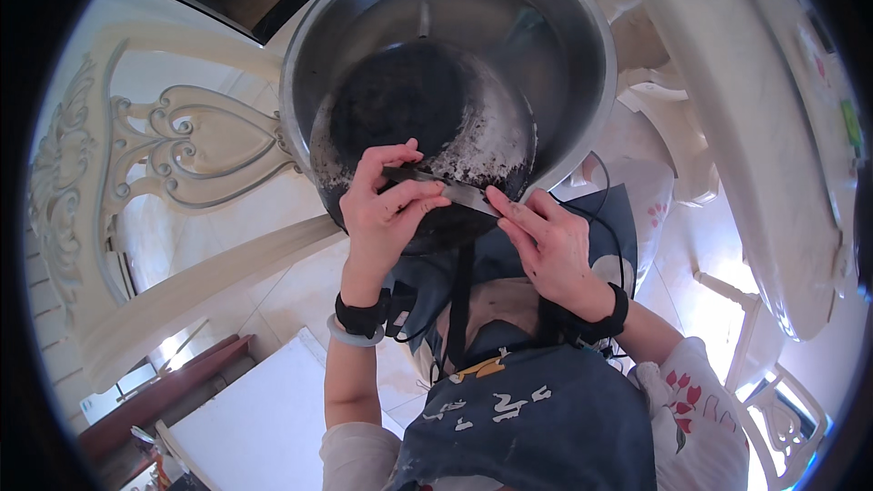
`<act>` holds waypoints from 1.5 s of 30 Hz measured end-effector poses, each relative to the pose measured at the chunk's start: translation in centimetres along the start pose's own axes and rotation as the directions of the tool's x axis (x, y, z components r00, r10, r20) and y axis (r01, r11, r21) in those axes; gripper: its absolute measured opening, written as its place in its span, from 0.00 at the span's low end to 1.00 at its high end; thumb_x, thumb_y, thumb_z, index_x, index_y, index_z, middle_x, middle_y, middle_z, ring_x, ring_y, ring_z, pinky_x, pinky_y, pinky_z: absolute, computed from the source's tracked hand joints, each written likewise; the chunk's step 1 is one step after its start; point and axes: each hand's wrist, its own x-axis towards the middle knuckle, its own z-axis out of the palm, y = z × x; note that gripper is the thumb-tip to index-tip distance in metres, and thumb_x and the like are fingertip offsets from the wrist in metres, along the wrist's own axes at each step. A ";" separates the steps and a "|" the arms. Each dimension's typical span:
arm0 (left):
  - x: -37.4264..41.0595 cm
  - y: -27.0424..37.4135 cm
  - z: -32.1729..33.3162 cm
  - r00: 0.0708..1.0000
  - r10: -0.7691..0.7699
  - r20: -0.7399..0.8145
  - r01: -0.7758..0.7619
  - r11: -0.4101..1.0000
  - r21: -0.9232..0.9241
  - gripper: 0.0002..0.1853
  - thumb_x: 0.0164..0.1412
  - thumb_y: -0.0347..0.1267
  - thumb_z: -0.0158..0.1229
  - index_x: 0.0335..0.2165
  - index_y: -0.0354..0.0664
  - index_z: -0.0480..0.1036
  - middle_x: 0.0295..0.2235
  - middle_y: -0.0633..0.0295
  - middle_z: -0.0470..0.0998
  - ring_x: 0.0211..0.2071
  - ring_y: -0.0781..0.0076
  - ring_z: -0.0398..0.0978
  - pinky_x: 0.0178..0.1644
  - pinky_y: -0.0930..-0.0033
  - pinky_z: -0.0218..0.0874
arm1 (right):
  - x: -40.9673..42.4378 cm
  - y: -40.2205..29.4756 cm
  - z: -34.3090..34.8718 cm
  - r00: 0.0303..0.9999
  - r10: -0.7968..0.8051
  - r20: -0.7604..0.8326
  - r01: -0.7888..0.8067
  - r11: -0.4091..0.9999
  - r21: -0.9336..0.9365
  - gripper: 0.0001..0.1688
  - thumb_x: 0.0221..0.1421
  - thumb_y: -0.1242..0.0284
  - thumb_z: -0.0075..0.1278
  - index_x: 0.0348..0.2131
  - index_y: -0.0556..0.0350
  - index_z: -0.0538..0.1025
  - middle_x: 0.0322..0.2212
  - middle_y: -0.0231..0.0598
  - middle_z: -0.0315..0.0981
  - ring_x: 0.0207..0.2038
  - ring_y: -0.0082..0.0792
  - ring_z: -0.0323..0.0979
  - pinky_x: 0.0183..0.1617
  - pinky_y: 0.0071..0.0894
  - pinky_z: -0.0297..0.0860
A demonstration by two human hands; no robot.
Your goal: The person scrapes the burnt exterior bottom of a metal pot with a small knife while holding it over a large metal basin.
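Observation:
My left hand (389, 201) and my right hand (545, 239) pinch the two ends of a flat metal scraper blade (470, 198). Beneath the blade, a blackened pan (409, 95) rests tilted at the near side of a large stainless steel basin (600, 82). Soot-like residue covers much of the pan, while a pale grey patch shows on its right side. Dark specks mark my fingers. The pan's handle is not clearly visible, and parts of the near rim lie behind my hands.
A carved cream chair (204, 143) stands left of the basin. To the right is a long cream table (736, 116), with another chair (784, 416) at lower right. A white board-like surface (259, 409) lies low on the left. A thin black cable (607, 184) hangs near my right hand.

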 end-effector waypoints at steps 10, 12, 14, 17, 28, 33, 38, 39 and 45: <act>-0.2 -0.1 -0.1 0.998 0.064 0.021 -0.065 0.997 0.049 0.11 0.40 0.26 0.75 0.27 0.43 0.82 0.39 0.61 0.76 0.41 0.66 0.80 0.35 0.73 0.74 | -0.4 0.5 0.1 1.000 -0.008 0.011 0.008 0.998 0.061 0.23 0.57 0.71 0.58 0.53 0.38 0.79 0.22 0.35 0.62 0.21 0.36 0.66 0.24 0.34 0.63; 0.3 0.3 0.2 0.999 -0.042 -0.013 0.042 0.999 0.032 0.11 0.39 0.26 0.75 0.27 0.43 0.82 0.39 0.61 0.77 0.42 0.65 0.80 0.35 0.72 0.74 | 0.7 0.2 0.1 1.000 -0.004 -0.010 0.004 0.999 0.034 0.23 0.57 0.72 0.58 0.53 0.38 0.79 0.22 0.35 0.62 0.21 0.36 0.66 0.24 0.34 0.63; 0.1 0.3 0.3 0.997 -0.075 -0.015 0.075 0.997 0.021 0.11 0.39 0.26 0.75 0.26 0.44 0.83 0.38 0.61 0.77 0.43 0.65 0.79 0.34 0.71 0.73 | 1.1 0.3 0.2 1.000 -0.015 -0.026 0.015 1.000 0.007 0.24 0.57 0.72 0.58 0.53 0.38 0.79 0.22 0.35 0.62 0.21 0.36 0.66 0.24 0.34 0.64; 0.1 -0.1 0.0 1.000 -0.006 -0.001 0.006 0.999 0.050 0.10 0.39 0.26 0.75 0.26 0.44 0.83 0.38 0.61 0.77 0.44 0.64 0.79 0.34 0.71 0.73 | 0.1 0.3 -0.3 1.000 -0.001 0.024 -0.001 0.997 0.074 0.24 0.57 0.78 0.57 0.53 0.46 0.79 0.23 0.39 0.62 0.21 0.38 0.65 0.26 0.32 0.63; 0.4 0.7 0.5 0.997 -0.068 -0.034 0.072 0.988 0.139 0.12 0.38 0.27 0.75 0.27 0.45 0.83 0.38 0.63 0.77 0.42 0.66 0.78 0.34 0.71 0.71 | 1.3 0.7 0.2 1.000 -0.010 -0.027 0.011 0.999 0.032 0.24 0.57 0.72 0.58 0.53 0.39 0.79 0.22 0.36 0.62 0.21 0.37 0.66 0.24 0.35 0.64; 0.0 0.0 0.4 1.000 0.007 -0.029 -0.005 0.997 0.079 0.12 0.37 0.28 0.75 0.27 0.47 0.83 0.38 0.64 0.77 0.39 0.65 0.77 0.34 0.71 0.69 | 0.1 0.8 -0.2 1.000 -0.014 0.007 0.014 0.998 0.059 0.22 0.58 0.71 0.57 0.52 0.40 0.80 0.22 0.36 0.63 0.20 0.37 0.66 0.24 0.35 0.64; 0.1 0.3 0.9 0.998 -0.037 -0.049 0.042 0.994 0.100 0.13 0.37 0.30 0.75 0.27 0.48 0.83 0.38 0.66 0.78 0.41 0.65 0.76 0.36 0.69 0.69 | 1.6 0.1 -0.4 0.999 0.035 0.020 -0.036 0.998 0.044 0.23 0.56 0.78 0.57 0.53 0.50 0.79 0.23 0.39 0.63 0.21 0.38 0.65 0.27 0.31 0.64; 0.2 0.1 0.9 0.998 -0.035 -0.056 0.040 0.995 0.090 0.13 0.37 0.30 0.75 0.27 0.48 0.83 0.39 0.66 0.78 0.41 0.66 0.76 0.36 0.69 0.68 | 1.3 0.3 -0.4 0.999 0.026 0.031 -0.028 0.998 0.054 0.23 0.56 0.78 0.56 0.53 0.50 0.79 0.23 0.40 0.63 0.21 0.38 0.66 0.27 0.31 0.64; 0.4 0.8 0.7 1.000 0.001 -0.024 0.003 0.986 0.167 0.13 0.35 0.33 0.75 0.26 0.50 0.83 0.38 0.68 0.78 0.42 0.64 0.76 0.40 0.66 0.68 | 0.7 0.6 -0.8 0.997 0.053 0.060 -0.059 0.993 0.105 0.24 0.55 0.80 0.56 0.53 0.50 0.79 0.23 0.40 0.64 0.22 0.38 0.67 0.28 0.31 0.65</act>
